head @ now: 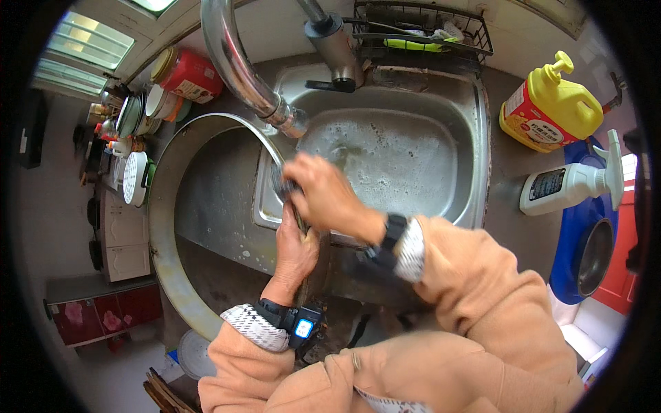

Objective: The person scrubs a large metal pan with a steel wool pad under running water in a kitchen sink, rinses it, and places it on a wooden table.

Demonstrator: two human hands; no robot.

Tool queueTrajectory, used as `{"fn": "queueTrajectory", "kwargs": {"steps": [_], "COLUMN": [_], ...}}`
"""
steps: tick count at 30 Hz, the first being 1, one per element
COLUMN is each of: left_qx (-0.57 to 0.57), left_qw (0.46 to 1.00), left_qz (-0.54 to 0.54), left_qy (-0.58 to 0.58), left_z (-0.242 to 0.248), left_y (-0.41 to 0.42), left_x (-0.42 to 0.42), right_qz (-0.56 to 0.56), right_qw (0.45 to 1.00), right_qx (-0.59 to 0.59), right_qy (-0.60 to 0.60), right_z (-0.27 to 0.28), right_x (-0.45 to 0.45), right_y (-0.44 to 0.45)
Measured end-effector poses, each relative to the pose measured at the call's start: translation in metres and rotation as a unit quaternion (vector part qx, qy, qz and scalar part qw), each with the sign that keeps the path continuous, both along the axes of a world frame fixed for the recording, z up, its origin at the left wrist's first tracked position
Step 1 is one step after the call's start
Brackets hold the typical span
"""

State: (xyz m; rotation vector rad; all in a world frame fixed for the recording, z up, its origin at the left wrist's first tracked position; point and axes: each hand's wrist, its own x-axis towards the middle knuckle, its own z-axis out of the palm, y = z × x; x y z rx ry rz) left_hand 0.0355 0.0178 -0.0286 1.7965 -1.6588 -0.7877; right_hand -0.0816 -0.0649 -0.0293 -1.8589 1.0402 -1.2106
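Note:
A large metal hoop, wide-banded and stained, stands beside the sink and reaches over the counter edge. My left hand grips its near right side, with the thumb along the rim. Just above, my right hand presses a dark grey scouring pad, apparently steel wool, against the rim; hand and pad are blurred. Right of the hoop, the stainless steel sink holds shallow, foamy water. My fingers hide part of the hoop's rim, and my left sleeve covers its lower end.
A chrome faucet arches close above the hoop. Behind the sink hangs a black wire rack. On the right stand a yellow pump bottle, a white spray bottle and a blue basin. A red-labelled jar and stacked bowls are at left.

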Motion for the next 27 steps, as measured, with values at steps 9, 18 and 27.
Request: {"fn": "queueTrajectory", "kwargs": {"steps": [9,18,27], "left_qx": [-0.035,-0.041,0.02], "left_qw": [0.999,0.999,0.997], "left_qz": [-0.008,0.002,0.02], "left_qy": [-0.011,-0.014,0.077], "left_z": [0.006,0.005,-0.018], "left_y": [-0.005,-0.006,0.001], "left_x": [-0.004,-0.004,0.007], "right_qz": [-0.008,0.01,0.029], "right_qw": [0.999,0.998,0.998], "right_qx": [-0.014,0.017,0.059], "right_qy": [0.047,0.058,0.006], "right_z": [0.007,0.009,-0.005], "right_x": [0.007,0.008,0.021], "right_y": [-0.021,-0.019,-0.031]}}
